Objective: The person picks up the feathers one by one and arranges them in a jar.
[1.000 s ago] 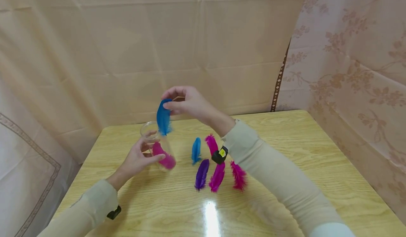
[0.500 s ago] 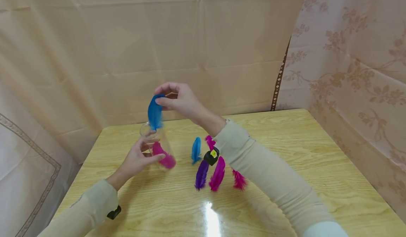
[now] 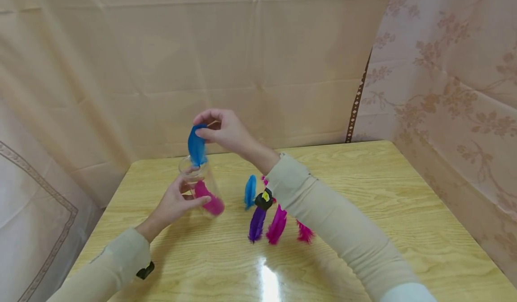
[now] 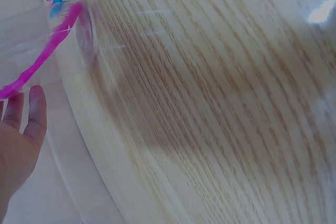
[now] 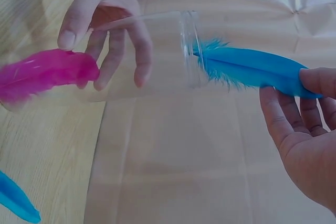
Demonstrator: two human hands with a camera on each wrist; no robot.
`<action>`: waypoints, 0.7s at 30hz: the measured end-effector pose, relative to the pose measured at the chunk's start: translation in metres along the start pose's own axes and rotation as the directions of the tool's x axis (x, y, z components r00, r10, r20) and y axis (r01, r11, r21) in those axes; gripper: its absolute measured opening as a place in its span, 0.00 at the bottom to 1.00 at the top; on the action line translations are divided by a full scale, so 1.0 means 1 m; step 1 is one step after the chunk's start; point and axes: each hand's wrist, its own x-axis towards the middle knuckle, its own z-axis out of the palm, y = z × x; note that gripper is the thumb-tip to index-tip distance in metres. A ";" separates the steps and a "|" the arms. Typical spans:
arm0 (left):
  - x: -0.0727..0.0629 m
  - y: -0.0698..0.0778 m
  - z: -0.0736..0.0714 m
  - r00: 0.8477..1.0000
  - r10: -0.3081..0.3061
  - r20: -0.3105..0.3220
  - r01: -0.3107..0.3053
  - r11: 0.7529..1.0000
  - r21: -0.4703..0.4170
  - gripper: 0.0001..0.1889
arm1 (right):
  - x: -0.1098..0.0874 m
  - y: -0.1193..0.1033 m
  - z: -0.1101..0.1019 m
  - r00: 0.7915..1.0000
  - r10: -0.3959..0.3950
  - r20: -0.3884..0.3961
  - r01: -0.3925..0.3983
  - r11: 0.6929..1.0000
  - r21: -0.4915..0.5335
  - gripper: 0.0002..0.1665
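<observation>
My left hand [image 3: 173,205] grips a clear jar [image 3: 208,178], thumb on one side and fingers on the other. The jar leans, its mouth toward the upper left. Inside, a pink feather [image 3: 208,199] lies along the lower part. Above the mouth, my right hand [image 3: 228,131] pinches a blue feather [image 3: 196,145] by its upper end between thumb and fingers. From the right wrist view, the fluffy lower end of this blue feather [image 5: 252,66] reaches the opening of the jar [image 5: 163,51], while its broad part stays outside.
On the wooden table [image 3: 363,181], right of the jar, lie another blue feather [image 3: 250,192], a purple feather [image 3: 257,223], a pink feather [image 3: 278,225] and a fringed pink feather [image 3: 304,232]. My right sleeve partly covers some. Cloth [image 3: 258,59] hangs behind the table.
My right hand has moved left with the blue feather, bringing its lower end to the jar's mouth. The right sleeve now covers more of the pink feathers. My left hand and the jar stay put.
</observation>
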 end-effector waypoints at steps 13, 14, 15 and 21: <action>0.000 0.000 0.000 1.000 -0.004 -0.001 0.004 1.000 -0.006 0.45 | -0.004 0.003 0.004 0.999 0.022 0.049 -0.020 0.999 -0.050 0.11; 0.000 0.000 0.000 1.000 -0.002 0.001 0.002 1.000 -0.009 0.44 | -0.004 0.004 0.005 0.998 0.023 0.059 -0.020 0.998 -0.056 0.11; 0.001 -0.001 0.000 1.000 0.000 0.002 0.000 1.000 -0.010 0.44 | -0.004 0.006 0.006 0.997 0.027 0.070 -0.023 0.998 -0.059 0.12; -0.001 0.000 0.000 1.000 -0.018 0.010 0.018 1.000 -0.016 0.45 | -0.004 0.012 0.010 0.992 0.053 0.117 -0.047 0.997 -0.054 0.11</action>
